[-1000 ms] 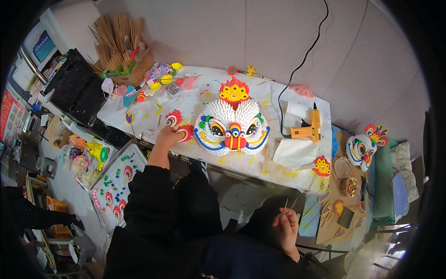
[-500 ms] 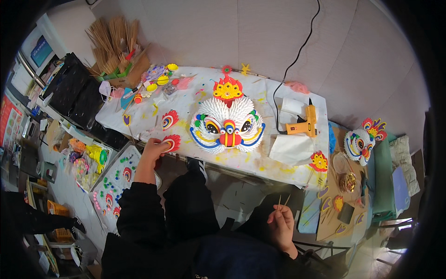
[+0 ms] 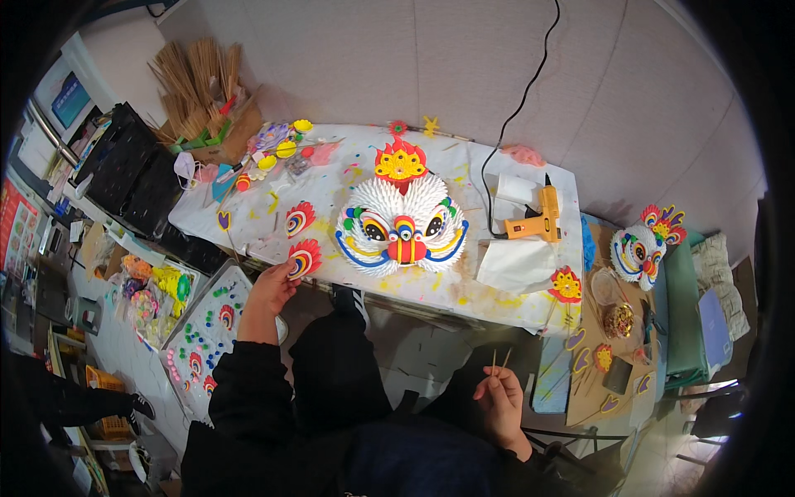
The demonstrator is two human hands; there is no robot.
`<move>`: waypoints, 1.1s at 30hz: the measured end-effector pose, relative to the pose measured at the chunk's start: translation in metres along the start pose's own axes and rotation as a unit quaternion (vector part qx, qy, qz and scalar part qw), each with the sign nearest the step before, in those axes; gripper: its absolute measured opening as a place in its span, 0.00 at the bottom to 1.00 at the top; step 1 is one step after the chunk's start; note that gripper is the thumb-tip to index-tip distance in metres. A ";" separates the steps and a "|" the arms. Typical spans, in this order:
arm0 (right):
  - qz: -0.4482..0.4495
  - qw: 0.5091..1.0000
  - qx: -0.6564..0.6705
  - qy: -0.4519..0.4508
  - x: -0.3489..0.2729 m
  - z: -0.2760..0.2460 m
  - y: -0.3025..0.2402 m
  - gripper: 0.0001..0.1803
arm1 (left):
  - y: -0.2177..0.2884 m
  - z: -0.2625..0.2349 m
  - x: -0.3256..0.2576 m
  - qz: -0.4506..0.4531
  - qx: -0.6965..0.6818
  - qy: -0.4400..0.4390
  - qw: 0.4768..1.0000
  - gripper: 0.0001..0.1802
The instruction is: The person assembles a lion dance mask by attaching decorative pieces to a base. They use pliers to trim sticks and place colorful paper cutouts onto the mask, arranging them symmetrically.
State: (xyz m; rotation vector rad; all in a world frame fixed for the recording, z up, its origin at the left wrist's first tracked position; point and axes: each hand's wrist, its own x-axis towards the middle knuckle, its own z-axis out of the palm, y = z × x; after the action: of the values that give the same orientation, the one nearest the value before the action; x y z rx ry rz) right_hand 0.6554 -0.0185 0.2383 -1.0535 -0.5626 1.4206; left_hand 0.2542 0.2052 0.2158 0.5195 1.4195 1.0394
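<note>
Head view: left hand [image 3: 271, 287] pinches the fan piece [image 3: 304, 258] left of the mask [image 3: 403, 225]; right hand [image 3: 501, 399] grips sticks [image 3: 499, 362]. Loose pinch could drop it.

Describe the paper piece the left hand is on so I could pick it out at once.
Start at the white covered table with the big white lion mask in its middle. Go left from the mask to the table's near edge, where the left hand touches a red fan-shaped piece with rainbow swirl rings. A similar piece lies just beyond it, farther from the edge and untouched.
</note>
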 end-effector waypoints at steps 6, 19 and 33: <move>-0.026 0.997 -0.053 -0.051 0.004 0.012 -0.005 0.09 | 0.002 0.014 -0.051 0.100 -0.276 -0.021 0.956 0.13; -0.026 0.982 0.007 -0.187 0.023 0.095 -0.041 0.12 | 0.011 0.183 -0.176 0.030 -0.188 -0.345 0.919 0.13; 0.000 0.988 -0.005 -0.152 0.025 0.084 -0.037 0.15 | 0.000 0.205 -0.187 0.082 -0.107 -0.285 0.949 0.15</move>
State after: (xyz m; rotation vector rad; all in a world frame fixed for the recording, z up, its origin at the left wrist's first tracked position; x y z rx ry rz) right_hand 0.6063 0.0326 0.3022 -0.8476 -0.7901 1.5918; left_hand 0.4791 0.1083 0.3470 0.7164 0.7526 1.0491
